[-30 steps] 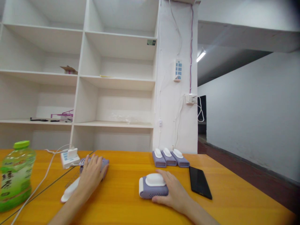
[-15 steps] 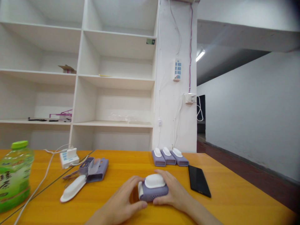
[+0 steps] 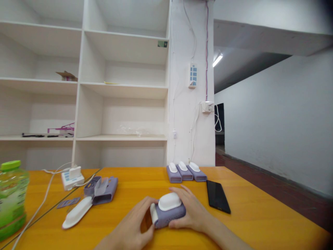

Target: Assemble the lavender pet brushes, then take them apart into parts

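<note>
One purple case [image 3: 168, 216], white-domed and white-ended, is held between left hand [image 3: 135, 222] and right hand [image 3: 191, 211].

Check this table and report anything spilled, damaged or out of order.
No spill or damage stands out. Left of the left hand, though, a white piece lies slantwise beside a purple case and thin purple pieces; it looks untidy because the three units at the back sit side by side.

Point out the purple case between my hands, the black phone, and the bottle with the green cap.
Purple case [image 3: 171, 216]: head view, its near side.
Black phone [image 3: 218, 196]: head view, mid-screen.
Bottle [image 3: 12, 199]: head view, its body.
</note>
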`<act>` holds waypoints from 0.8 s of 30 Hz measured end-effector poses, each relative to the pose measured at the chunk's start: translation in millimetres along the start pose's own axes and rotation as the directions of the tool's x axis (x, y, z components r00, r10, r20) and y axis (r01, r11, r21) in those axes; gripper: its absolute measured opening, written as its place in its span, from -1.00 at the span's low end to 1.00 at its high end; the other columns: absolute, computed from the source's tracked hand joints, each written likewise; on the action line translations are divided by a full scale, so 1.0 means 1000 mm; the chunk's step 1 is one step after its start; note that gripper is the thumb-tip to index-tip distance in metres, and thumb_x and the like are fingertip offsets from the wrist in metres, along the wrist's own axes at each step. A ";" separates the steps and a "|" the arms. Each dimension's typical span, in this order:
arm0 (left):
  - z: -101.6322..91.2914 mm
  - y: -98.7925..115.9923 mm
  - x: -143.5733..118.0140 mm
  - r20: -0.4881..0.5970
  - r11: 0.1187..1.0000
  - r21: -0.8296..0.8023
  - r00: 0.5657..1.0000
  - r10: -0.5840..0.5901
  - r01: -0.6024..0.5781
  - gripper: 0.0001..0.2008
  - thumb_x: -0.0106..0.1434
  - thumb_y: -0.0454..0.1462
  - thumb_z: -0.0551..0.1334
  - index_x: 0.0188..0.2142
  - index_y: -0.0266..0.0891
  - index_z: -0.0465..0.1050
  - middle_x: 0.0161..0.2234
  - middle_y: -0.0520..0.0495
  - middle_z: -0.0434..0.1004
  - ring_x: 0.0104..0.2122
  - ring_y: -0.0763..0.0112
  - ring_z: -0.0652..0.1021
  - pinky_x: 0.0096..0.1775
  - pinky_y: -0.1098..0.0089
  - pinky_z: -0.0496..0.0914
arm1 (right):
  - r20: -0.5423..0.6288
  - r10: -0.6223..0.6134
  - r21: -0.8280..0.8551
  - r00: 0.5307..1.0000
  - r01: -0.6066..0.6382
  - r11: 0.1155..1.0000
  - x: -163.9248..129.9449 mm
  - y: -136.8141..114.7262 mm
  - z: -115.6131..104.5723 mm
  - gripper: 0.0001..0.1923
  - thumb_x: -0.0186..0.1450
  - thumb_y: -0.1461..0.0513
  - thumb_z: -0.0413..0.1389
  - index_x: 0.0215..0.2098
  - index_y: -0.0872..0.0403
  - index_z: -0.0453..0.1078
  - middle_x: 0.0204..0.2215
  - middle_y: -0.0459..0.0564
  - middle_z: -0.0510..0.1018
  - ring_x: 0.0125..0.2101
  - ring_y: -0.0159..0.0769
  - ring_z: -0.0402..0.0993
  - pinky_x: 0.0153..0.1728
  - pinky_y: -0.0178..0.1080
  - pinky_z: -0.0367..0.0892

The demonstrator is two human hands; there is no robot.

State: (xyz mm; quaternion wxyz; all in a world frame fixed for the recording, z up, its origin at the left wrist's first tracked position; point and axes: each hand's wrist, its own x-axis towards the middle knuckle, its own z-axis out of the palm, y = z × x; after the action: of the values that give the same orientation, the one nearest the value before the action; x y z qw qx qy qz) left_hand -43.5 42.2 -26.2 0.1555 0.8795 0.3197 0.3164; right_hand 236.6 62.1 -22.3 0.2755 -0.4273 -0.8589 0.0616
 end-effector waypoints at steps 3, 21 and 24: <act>0.007 0.005 0.001 -0.038 1.000 -0.007 0.999 -0.030 0.030 -0.47 0.13 -0.40 0.24 0.08 0.00 0.24 0.01 -0.06 0.46 -0.01 0.20 0.51 0.10 0.29 0.39 | -0.057 -0.086 -0.093 0.995 0.081 0.992 -0.004 -0.017 0.003 0.03 0.10 -0.16 0.29 0.39 0.04 0.10 0.34 0.17 0.24 0.34 0.10 0.08 0.38 0.12 -0.19; 0.007 0.001 -0.006 0.019 0.999 -0.041 1.000 0.004 -0.003 -0.41 0.36 -0.19 0.22 0.33 0.00 0.10 0.31 -0.12 0.28 0.27 0.13 0.33 0.33 0.16 0.18 | -0.022 0.240 -0.198 0.971 -0.239 0.951 0.006 -0.080 0.039 -0.06 0.09 0.16 0.17 0.43 0.01 0.05 0.42 0.16 0.05 0.40 0.30 -0.21 0.31 0.36 -0.46; 0.008 -0.006 -0.006 0.024 0.999 -0.038 1.000 -0.016 0.017 -0.39 0.35 -0.15 0.24 0.33 -0.03 0.11 0.33 -0.14 0.28 0.28 0.08 0.34 0.32 0.12 0.19 | -0.016 0.242 -0.198 0.970 -0.240 0.950 0.006 -0.082 0.038 -0.06 0.08 0.17 0.16 0.43 0.03 0.06 0.42 0.17 0.06 0.40 0.31 -0.20 0.31 0.36 -0.46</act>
State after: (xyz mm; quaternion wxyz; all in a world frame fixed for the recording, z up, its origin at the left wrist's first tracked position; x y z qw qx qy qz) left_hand -44.6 41.8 -38.3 0.1787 0.8773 0.3191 0.3107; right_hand 156.1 20.5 -23.6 0.2182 -0.5541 -0.8033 0.0105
